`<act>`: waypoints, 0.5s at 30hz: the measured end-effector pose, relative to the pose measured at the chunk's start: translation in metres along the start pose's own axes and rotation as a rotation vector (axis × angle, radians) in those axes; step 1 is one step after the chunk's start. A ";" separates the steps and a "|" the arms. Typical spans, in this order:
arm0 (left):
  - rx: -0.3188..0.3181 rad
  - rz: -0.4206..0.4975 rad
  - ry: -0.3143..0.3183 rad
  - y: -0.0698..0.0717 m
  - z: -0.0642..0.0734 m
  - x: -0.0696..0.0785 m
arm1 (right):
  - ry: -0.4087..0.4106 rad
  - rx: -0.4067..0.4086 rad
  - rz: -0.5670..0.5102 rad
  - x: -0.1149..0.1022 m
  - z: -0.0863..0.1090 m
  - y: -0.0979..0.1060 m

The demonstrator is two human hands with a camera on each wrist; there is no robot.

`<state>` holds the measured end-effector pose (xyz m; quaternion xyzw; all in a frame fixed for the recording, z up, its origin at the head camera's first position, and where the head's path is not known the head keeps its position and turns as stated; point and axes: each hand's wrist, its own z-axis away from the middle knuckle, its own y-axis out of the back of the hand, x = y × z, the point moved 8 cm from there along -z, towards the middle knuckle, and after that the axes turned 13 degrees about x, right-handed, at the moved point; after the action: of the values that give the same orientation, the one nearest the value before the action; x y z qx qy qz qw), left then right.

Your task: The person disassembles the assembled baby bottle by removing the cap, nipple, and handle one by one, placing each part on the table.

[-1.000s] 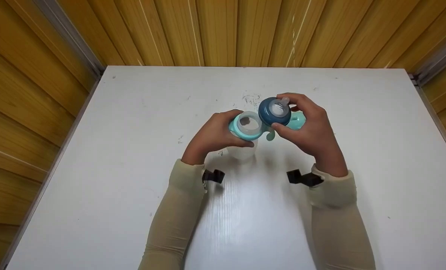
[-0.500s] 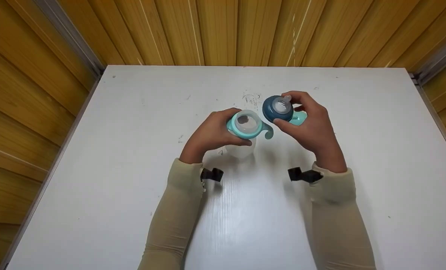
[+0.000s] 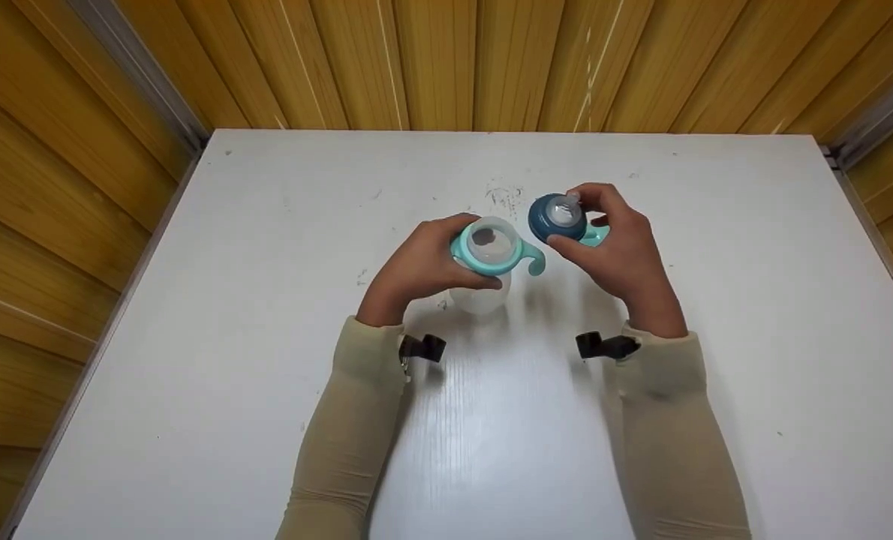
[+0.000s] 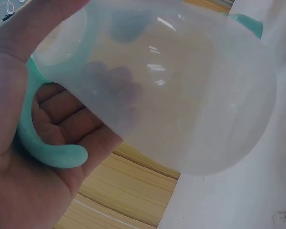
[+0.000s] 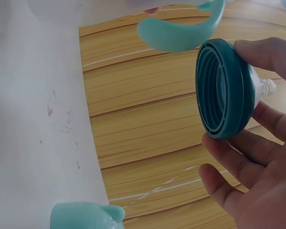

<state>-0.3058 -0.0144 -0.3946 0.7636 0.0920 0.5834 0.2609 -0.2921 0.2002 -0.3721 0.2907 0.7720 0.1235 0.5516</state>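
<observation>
My left hand (image 3: 431,259) grips a translucent baby bottle (image 4: 181,90) round its upper part, where a mint handle ring (image 3: 491,266) with curved handles sits. The bottle's mouth is uncovered and tilted up toward the head camera. To its right, my right hand (image 3: 619,240) pinches a dark blue bottle collar (image 3: 548,217) with a clear teat (image 3: 565,210) between thumb and fingers. The collar is apart from the bottle; its threaded underside shows in the right wrist view. Whether the bottle's base touches the table cannot be told.
A mint plastic piece (image 5: 81,215), perhaps a cap, is on the white table (image 3: 251,300), partly hidden behind my right hand in the head view. Yellow wood-grain panels (image 3: 431,67) rise behind the table. Dark camera mounts (image 3: 424,347) stick out from both wrists.
The collar with the teat has moved right, away from the bottle's mouth, opening a gap. My left hand and the bottle have shifted slightly left and farther from me.
</observation>
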 end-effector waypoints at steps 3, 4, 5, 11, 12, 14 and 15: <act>0.005 -0.002 -0.003 0.001 0.000 0.000 | -0.028 -0.012 0.015 0.005 -0.001 -0.003; 0.007 -0.004 -0.003 0.001 0.000 0.000 | -0.036 -0.016 0.019 0.007 -0.001 -0.004; 0.009 -0.006 -0.003 0.001 -0.001 0.000 | -0.043 -0.019 0.022 0.009 -0.002 -0.005; 0.005 -0.016 0.003 0.001 -0.001 0.000 | -0.070 -0.035 0.044 0.016 -0.002 -0.009; 0.004 -0.017 0.005 0.001 -0.001 -0.001 | -0.075 -0.035 0.047 0.017 -0.002 -0.009; 0.004 -0.016 0.003 0.001 -0.001 0.000 | -0.089 -0.036 0.052 0.019 -0.003 -0.010; 0.004 -0.017 0.003 0.001 -0.001 0.000 | -0.096 -0.038 0.058 0.020 -0.003 -0.010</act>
<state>-0.3069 -0.0149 -0.3944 0.7626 0.1000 0.5821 0.2639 -0.3024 0.2037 -0.3917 0.3078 0.7333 0.1400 0.5898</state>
